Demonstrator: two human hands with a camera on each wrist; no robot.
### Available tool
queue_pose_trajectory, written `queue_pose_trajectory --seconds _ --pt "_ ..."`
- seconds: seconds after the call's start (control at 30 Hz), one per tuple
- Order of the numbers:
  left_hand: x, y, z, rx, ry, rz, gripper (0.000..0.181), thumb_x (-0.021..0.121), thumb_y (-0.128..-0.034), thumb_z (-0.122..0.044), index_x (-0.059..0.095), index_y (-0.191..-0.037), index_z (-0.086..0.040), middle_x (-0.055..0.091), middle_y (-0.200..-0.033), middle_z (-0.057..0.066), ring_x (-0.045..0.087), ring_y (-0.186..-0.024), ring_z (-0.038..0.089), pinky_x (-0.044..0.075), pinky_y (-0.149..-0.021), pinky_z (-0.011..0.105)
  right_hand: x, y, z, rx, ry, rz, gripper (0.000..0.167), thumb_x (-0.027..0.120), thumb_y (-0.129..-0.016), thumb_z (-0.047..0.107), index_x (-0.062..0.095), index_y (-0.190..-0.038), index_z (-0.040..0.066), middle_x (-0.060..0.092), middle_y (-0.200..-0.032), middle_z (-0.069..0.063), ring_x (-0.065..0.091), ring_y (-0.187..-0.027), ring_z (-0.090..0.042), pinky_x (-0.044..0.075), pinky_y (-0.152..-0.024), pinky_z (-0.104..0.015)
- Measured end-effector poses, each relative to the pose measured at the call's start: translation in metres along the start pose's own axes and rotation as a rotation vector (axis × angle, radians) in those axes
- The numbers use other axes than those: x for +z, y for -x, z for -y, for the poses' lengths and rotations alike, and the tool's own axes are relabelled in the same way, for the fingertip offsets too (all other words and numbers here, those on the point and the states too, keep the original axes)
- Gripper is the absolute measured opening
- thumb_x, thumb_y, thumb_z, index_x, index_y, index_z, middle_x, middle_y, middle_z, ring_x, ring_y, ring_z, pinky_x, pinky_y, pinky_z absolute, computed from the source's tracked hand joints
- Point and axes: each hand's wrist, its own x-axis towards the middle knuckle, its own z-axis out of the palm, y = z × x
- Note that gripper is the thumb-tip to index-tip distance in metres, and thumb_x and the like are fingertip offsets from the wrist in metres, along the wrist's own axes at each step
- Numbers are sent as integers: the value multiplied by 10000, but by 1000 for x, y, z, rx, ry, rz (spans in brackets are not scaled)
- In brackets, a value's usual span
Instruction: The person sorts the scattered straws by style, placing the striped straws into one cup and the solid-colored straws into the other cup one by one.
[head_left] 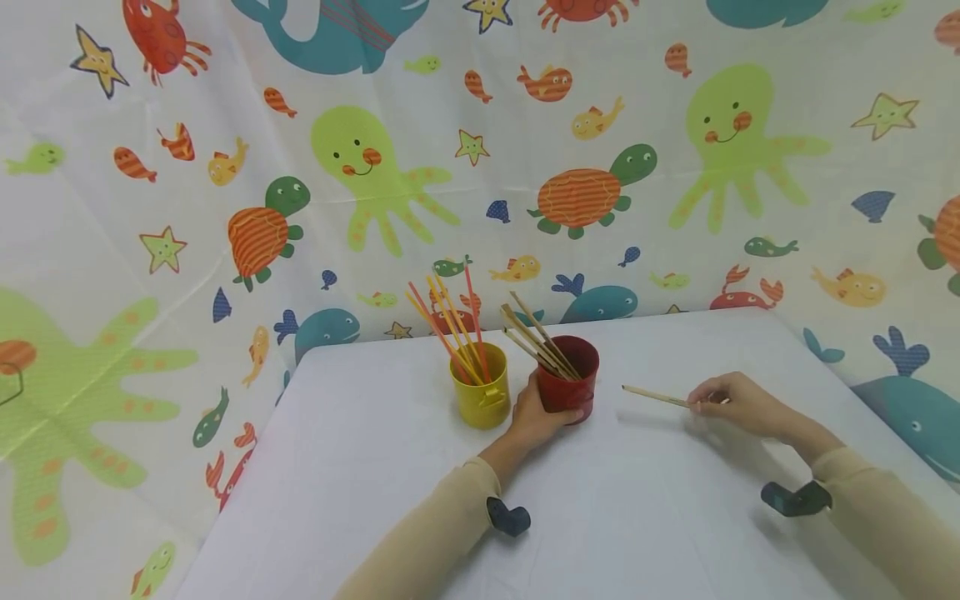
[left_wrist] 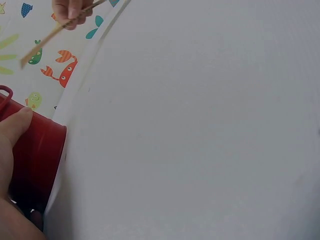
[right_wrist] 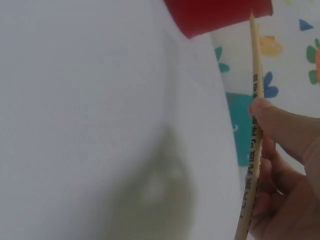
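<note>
My left hand [head_left: 536,414] grips a red metal cup [head_left: 568,400] low on its side; in the left wrist view the thumb lies along the red wall. Several tan drinking straws [head_left: 536,337] lean out of this cup toward the left. My right hand [head_left: 746,404] pinches one more tan straw [right_wrist: 255,135] between thumb and fingers, to the right of the red cup and apart from it. Dark printed characters run along that straw, and its far end comes to a slanted point. The straw is tilted, its tip directed toward the cup in the head view.
Close to the left of the red cup stands a yellow cup [head_left: 482,408] holding several orange and yellow straws [head_left: 453,329]. A white cloth [head_left: 360,467] covers the table. Behind it hangs a curtain [head_left: 465,217] printed with sea animals.
</note>
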Motion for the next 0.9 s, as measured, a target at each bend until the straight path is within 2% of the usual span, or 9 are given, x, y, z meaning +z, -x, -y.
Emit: queue_pose_trajectory --seconds 0.27,0.5,0.6,0.77,0.83,0.9 --pt "0 1 0 3 0 4 945 868 -792 -282 302 -1546 -210 521 -1501 8 465 -1409 232 445 -1158 515 -11 -5 24 -36 12 -75 276 695 -958 186 728 -1142 -16 738 -1022 -158 564 -793 -71 499 -679 -187" --pt "0 1 0 1 -3 -9 940 867 -796 -279 304 -1545 -218 517 -1509 5 464 -1414 231 448 -1156 512 -14 -13 46 -30 -78 -146 346 665 -986 221 695 -1203 -46 725 -1076 -166 585 -822 -106 532 -708 -203" --pt "0 1 0 6 -3 -2 941 867 -796 -286 304 -1547 -217 517 -1510 5 463 -1415 230 448 -1156 509 -17 -14 58 -39 -94 -172 341 651 -995 224 694 -1200 -45 744 -1033 -73 613 -830 -66 537 -747 -236" --pt "-1 1 0 10 -4 8 956 866 -796 -292 292 -1556 -209 515 -1512 11 464 -1415 232 437 -1166 508 -22 -19 78 -97 -169 -211 312 643 -1000 201 692 -1179 -50 716 -926 183 645 -849 2 542 -785 -225" --pt "-1 1 0 10 -3 5 959 867 -794 -287 292 -1558 -205 516 -1511 17 465 -1415 237 431 -1170 513 -23 -22 84 -132 -228 -215 272 636 -1003 183 701 -1163 -26 695 -906 223 647 -852 -11 555 -781 -207" --pt "-2 1 0 13 2 1 960 867 -794 -283 294 -1559 -200 516 -1511 23 465 -1416 243 422 -1175 521 -24 -25 90 -160 -289 -217 207 626 -1008 170 723 -1134 37 684 -896 209 636 -857 -39 550 -785 -205"
